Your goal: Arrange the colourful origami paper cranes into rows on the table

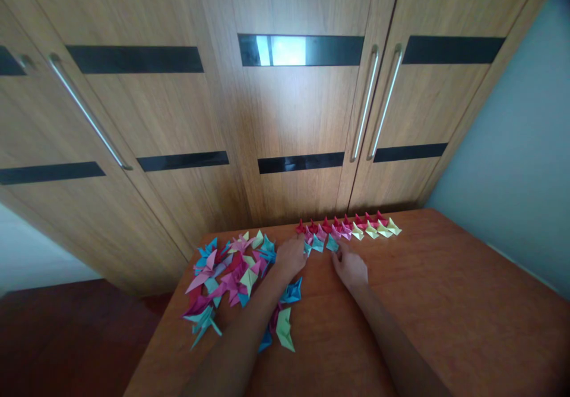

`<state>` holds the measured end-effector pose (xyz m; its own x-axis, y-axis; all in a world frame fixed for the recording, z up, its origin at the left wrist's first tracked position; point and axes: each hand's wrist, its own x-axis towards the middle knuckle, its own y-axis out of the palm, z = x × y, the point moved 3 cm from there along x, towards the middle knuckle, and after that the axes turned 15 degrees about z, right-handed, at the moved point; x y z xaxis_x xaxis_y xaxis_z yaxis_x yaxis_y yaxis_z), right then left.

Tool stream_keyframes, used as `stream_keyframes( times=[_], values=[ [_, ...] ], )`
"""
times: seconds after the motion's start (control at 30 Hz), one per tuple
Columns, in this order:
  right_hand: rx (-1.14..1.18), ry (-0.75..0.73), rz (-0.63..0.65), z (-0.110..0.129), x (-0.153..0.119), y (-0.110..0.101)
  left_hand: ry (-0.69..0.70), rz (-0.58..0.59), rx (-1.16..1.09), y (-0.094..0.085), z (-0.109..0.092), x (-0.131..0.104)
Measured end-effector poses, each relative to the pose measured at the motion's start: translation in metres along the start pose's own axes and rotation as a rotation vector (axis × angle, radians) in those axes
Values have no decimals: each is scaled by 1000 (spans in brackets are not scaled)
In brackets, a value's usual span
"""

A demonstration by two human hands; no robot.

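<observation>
Folded paper pieces stand in rows near the table's back edge: a red row (357,221) behind, then pink pieces (337,231) and pale yellow pieces (371,230), with teal pieces (317,243) in front. My right hand (351,269) has its fingertips closed at a teal piece (332,243) at the right end of the front row. My left hand (291,257) reaches to the left end of that row, its fingertips beside a teal piece (307,248); whether they grip it cannot be told. A loose pile of mixed folded paper (234,275) lies left of my left hand.
The brown wooden table (445,302) extends to the right. A blue piece (291,291) and a light green piece (284,329) lie around my left forearm. Behind the table stands a wooden wardrobe (303,112) with metal handles; a pale wall (512,165) is at the right.
</observation>
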<state>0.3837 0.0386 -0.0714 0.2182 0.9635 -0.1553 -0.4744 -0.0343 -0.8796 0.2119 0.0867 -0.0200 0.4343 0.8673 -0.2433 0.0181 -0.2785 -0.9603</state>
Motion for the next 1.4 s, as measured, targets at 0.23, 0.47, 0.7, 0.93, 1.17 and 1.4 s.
stream_keyframes(
  times=[0.23,0.47,0.7,0.93,1.17,1.4],
  values=[
    [-13,-2,2,2,3,0,4,-68,-20,-13,9,-25],
    [-2,-36,-27,1,6,1,-64,-181,-89,-18,60,-97],
    [80,-1,-49,-8,-11,11,-240,-251,-116,-16,153,-157],
    [72,-98,-29,-11,-45,27,-218,-121,-128,-3,178,-170],
    [85,-133,-11,-12,-54,28,-19,-237,-74,-8,128,-167],
    [99,-164,-35,-13,-53,28,138,-56,22,-3,48,-142]
  ],
)
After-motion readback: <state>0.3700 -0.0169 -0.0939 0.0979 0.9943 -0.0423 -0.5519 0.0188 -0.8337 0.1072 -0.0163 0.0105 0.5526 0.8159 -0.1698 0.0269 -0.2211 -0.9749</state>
